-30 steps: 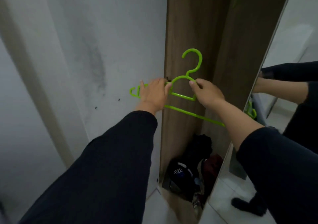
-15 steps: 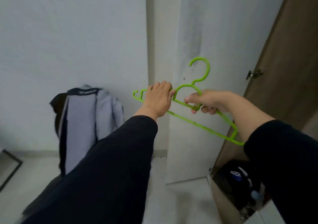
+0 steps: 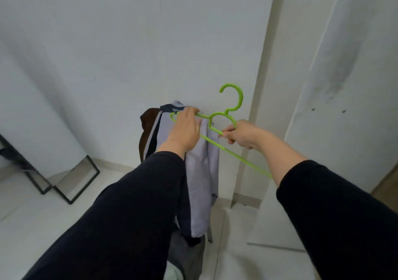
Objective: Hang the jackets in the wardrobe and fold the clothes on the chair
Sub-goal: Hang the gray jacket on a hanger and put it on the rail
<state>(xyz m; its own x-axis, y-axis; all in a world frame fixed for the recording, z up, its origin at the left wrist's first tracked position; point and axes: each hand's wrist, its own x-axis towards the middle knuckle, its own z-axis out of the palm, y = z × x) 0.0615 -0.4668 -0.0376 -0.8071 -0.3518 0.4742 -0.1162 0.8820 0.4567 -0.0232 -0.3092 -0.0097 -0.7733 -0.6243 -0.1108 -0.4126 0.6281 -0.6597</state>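
Gripping a green plastic hanger (image 3: 231, 116) at chest height, the left hand (image 3: 185, 132) curls over its left shoulder while the right hand (image 3: 244, 134) pinches its lower bar. Behind it a grey-lilac jacket (image 3: 201, 172) hangs draped over a chair by the white wall (image 3: 107, 53).

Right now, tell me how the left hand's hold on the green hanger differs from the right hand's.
The left hand lies over the hanger's left shoulder, back of the hand up, in front of the grey jacket. The right hand pinches the short bar below the hook, nearer the middle. The left hand sits slightly higher; the right sits where the hanger slopes down. Both hold the same hanger, and both arms wear dark sleeves.
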